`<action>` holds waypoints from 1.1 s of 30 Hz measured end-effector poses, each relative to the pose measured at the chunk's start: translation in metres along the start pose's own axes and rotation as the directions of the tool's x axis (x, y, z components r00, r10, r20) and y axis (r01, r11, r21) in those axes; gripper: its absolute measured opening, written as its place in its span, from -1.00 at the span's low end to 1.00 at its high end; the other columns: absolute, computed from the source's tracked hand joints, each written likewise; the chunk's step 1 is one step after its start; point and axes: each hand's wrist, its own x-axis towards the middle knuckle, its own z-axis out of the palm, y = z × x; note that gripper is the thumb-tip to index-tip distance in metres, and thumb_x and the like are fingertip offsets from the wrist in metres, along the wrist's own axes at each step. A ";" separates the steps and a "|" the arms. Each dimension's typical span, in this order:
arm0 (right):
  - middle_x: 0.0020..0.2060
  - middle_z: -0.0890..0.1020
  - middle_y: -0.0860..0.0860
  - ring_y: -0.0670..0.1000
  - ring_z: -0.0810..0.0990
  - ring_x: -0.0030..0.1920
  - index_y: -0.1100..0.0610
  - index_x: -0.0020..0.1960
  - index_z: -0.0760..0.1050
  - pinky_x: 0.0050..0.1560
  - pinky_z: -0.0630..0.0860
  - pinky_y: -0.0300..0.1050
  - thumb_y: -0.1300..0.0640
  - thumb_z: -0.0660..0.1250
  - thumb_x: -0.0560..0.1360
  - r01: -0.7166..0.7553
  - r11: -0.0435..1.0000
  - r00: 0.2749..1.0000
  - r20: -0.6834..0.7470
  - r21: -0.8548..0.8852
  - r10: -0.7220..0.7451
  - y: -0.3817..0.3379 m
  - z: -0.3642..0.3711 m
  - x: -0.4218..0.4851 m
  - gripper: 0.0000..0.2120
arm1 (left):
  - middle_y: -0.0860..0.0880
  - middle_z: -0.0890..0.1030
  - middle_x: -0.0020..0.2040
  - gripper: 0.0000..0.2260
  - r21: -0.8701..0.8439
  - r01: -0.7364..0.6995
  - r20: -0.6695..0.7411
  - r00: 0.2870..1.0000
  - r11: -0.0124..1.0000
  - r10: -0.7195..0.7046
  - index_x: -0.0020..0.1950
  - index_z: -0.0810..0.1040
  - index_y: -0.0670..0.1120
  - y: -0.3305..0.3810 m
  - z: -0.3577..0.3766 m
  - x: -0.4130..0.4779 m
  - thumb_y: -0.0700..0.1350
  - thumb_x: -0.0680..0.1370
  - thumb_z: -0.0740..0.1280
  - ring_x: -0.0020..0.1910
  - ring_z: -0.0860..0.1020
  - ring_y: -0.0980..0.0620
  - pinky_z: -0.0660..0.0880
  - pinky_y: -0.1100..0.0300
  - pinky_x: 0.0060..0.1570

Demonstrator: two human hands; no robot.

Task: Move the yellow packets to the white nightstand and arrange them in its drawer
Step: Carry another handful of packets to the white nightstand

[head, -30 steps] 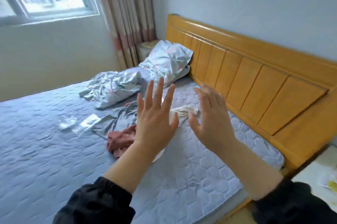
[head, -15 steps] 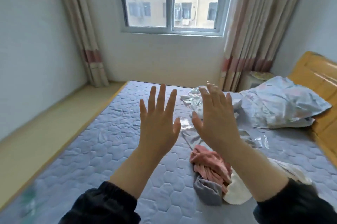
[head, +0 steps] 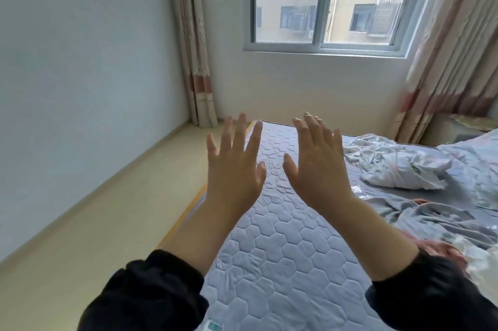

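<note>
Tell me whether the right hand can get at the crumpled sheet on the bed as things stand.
Probably yes. The right hand is open and holds nothing, raised over the mattress; the crumpled sheet lies to its right with nothing between them.

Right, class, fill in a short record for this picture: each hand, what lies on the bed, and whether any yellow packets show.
left hand: open, fingers spread, holding nothing
right hand: open, fingers spread, holding nothing
mattress: grey-blue, quilted in hexagons
crumpled sheet: on the mattress, right of the hands
pink cloth: low at the right edge, blurred
yellow packets: none in view
</note>
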 end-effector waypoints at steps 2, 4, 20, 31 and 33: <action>0.44 0.28 0.15 0.17 0.19 0.47 0.19 0.45 0.22 0.44 0.07 0.23 0.05 0.31 0.49 0.004 1.000 1.000 0.008 -0.005 -0.004 -0.038 0.014 0.014 -0.40 | -0.21 0.23 0.51 -0.31 0.004 0.003 0.002 1.000 1.000 -0.003 0.50 0.14 -0.08 -0.041 -0.002 0.002 0.02 0.45 0.35 0.48 0.21 -0.26 0.24 -0.36 0.28; 0.44 0.28 0.15 0.17 0.19 0.47 0.19 0.45 0.22 0.45 0.06 0.23 0.04 0.31 0.48 0.010 1.000 1.000 0.026 -0.021 -0.009 -0.069 0.030 0.026 -0.40 | -0.20 0.23 0.52 -0.30 -0.010 0.006 0.003 1.000 1.000 -0.006 0.50 0.12 -0.07 -0.076 -0.001 0.006 0.01 0.45 0.36 0.49 0.20 -0.25 0.22 -0.36 0.29; 0.42 0.30 0.17 0.20 0.23 0.44 0.21 0.44 0.23 0.44 0.16 0.20 0.08 0.31 0.48 -0.062 0.997 0.998 -0.014 0.053 0.063 -0.245 0.217 0.193 -0.42 | -0.18 0.23 0.51 -0.43 -0.015 -0.130 0.020 0.991 0.991 0.130 0.48 0.13 -0.07 -0.360 0.088 0.104 0.05 0.48 0.05 0.50 0.18 -0.21 0.21 -0.33 0.31; 0.41 0.32 0.19 0.20 0.26 0.43 0.22 0.43 0.25 0.41 0.19 0.22 0.07 0.33 0.47 -0.093 0.992 0.994 0.044 -0.089 0.098 -0.377 0.342 0.312 -0.40 | -0.16 0.24 0.51 -0.39 -0.096 -0.157 -0.006 0.988 0.983 0.157 0.49 0.20 -0.08 -0.560 0.160 0.168 0.00 0.47 0.27 0.51 0.18 -0.19 0.20 -0.31 0.33; 0.40 0.34 0.20 0.22 0.28 0.42 0.23 0.42 0.27 0.40 0.21 0.23 0.08 0.34 0.46 -0.125 0.987 0.991 0.028 -0.102 0.129 -0.407 0.367 0.333 -0.41 | -0.17 0.26 0.50 -0.38 -0.108 -0.184 -0.016 0.983 0.977 0.183 0.48 0.18 -0.09 -0.603 0.174 0.182 -0.01 0.47 0.29 0.50 0.19 -0.19 0.23 -0.32 0.31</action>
